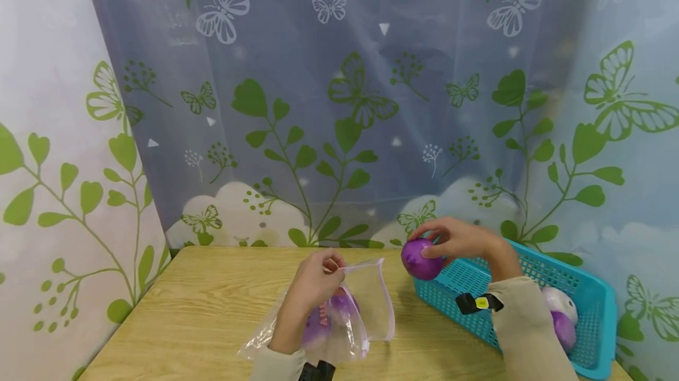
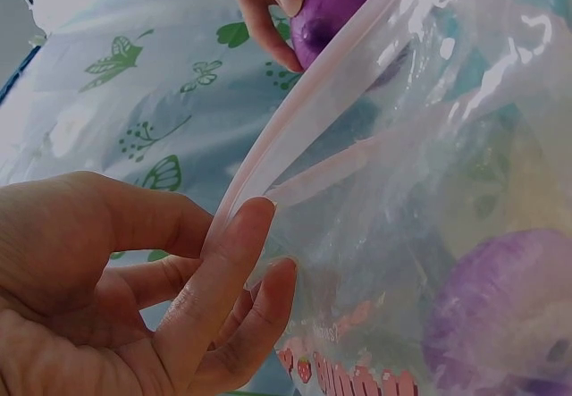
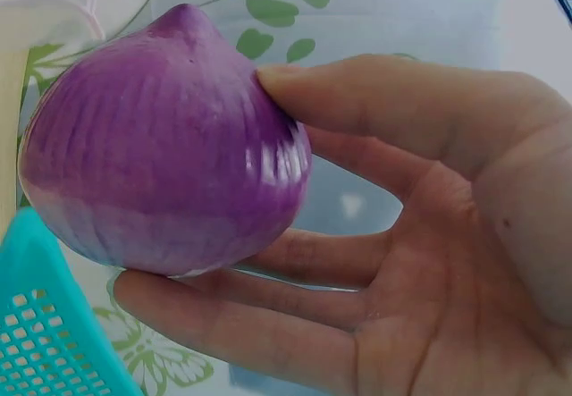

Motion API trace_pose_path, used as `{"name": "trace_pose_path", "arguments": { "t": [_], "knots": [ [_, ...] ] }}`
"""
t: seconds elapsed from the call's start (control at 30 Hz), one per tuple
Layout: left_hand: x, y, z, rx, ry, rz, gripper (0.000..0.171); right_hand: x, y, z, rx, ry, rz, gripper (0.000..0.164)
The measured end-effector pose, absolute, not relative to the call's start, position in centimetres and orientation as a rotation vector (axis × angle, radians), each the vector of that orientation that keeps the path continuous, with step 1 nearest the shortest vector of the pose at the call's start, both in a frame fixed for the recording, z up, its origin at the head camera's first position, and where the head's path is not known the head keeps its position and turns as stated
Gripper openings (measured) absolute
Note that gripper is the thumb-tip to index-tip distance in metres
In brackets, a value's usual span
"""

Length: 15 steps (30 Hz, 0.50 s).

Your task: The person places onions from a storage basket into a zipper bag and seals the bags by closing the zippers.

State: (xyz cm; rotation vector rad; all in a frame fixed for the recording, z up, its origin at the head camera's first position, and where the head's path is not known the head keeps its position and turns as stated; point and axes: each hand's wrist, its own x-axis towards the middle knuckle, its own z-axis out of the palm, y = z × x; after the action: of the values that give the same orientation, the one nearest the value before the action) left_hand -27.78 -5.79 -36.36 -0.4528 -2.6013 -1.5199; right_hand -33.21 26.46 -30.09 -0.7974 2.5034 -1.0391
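Note:
A shiny purple onion [image 1: 421,262] is held between the thumb and fingers of my right hand [image 1: 460,239], above the far left end of the teal basket [image 1: 457,305]. In the right wrist view the thumb presses the onion [image 3: 170,159] near its pointed top. My left hand [image 1: 314,278] pinches the rim of a clear zip bag [image 1: 373,304], whose mouth stands parted toward the right. Inside the bag, another purple onion [image 2: 500,315] shows through the plastic in the left wrist view. Pink lettering is printed on the bag.
At the basket's near right end lie a white-and-purple piece [image 1: 561,303] and a purple one [image 1: 563,331], partly hidden by the right sleeve [image 1: 530,328]. The wooden table [image 1: 212,286] meets a printed curtain [image 1: 297,151] at its back edge.

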Motion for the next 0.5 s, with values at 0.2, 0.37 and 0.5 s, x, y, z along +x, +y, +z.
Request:
{"name": "trace_pose_path", "arguments": {
  "t": [0.2, 0.37, 0.5],
  "knots": [
    [-27.7, -6.0, -36.3, -0.45, -2.604, -1.512, 0.01, -32.4, 25.0, -30.4, -0.851, 2.515, -1.042, 0.044],
    [-27.6, -6.0, -36.2, -0.452, -2.6, -1.499, 0.01, -31.7, 24.1, -30.7, -0.901, 2.543, -1.029, 0.043],
    [-27.5, -6.0, -36.1, -0.451, -2.598, -1.501, 0.01, -31.2, 23.5, -31.0, -0.947, 2.586, -1.0, 0.041]
  ]
}}
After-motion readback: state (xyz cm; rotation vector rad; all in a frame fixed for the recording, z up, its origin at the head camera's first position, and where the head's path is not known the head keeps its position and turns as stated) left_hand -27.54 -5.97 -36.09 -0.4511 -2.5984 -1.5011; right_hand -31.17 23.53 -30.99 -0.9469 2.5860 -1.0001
